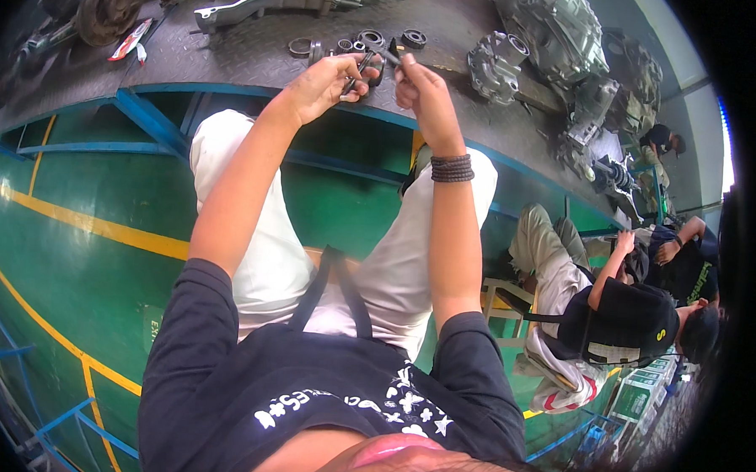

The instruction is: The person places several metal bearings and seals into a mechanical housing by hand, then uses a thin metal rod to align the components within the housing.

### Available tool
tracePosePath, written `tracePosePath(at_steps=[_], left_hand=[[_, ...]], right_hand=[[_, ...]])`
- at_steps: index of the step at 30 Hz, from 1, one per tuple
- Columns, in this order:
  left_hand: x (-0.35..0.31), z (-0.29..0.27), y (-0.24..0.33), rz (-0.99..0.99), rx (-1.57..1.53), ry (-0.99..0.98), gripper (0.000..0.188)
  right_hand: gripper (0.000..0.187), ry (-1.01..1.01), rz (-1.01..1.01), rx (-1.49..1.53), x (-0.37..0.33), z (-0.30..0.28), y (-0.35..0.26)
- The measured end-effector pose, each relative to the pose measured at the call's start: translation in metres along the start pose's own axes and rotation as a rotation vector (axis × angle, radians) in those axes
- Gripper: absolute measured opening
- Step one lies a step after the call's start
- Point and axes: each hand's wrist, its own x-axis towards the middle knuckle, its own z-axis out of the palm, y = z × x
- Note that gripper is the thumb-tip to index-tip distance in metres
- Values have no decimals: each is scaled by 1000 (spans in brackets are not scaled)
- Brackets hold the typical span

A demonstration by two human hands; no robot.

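My left hand (pixel 330 86) is closed around a slim dark metal part (pixel 359 73), held over the near edge of the metal-topped workbench (pixel 259 62). Just to its right, my right hand (pixel 424 96) pinches a small dark piece (pixel 394 51) between thumb and fingers; its exact kind does not show. The two hands are close together but apart. Beyond them on the bench lie a dark ring-shaped bearing (pixel 414 38), another bearing (pixel 371 38), a thin metal ring (pixel 300 46) and a smaller ring (pixel 345 45). The left fingers partly cover a round dark part behind them.
A long metal housing (pixel 274 10) lies at the back. Right of my hands stand a small casing (pixel 497 68) and a large gearbox casing (pixel 551 28). A rusty drum (pixel 108 6) and red-and-white tool (pixel 131 41) lie left. Another person (pixel 615 322) sits at the right.
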Motion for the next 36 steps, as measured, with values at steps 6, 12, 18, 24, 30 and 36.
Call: tracePosePath(at_steps=[6, 12, 18, 24, 30, 36], left_hand=[[-1, 3, 0, 4, -14, -49, 44], [-1, 2, 2, 14, -3, -63, 46], [-2, 0, 1, 2, 7, -7, 41], [1, -7, 3, 4, 36, 7, 40], [-1, -28, 15, 45, 430, 190, 60], [-8, -39, 7, 59, 647, 78, 62]], right_hand=[[39, 145, 19, -292, 0, -2, 0], [41, -35, -18, 111, -1, -8, -5], [41, -98, -124, 472, -1, -4, -7], [40, 190, -6, -80, 7, -13, 9], [37, 280, 110, -115, 10, -29, 23], [30, 141, 195, -158, 15, -5, 35]])
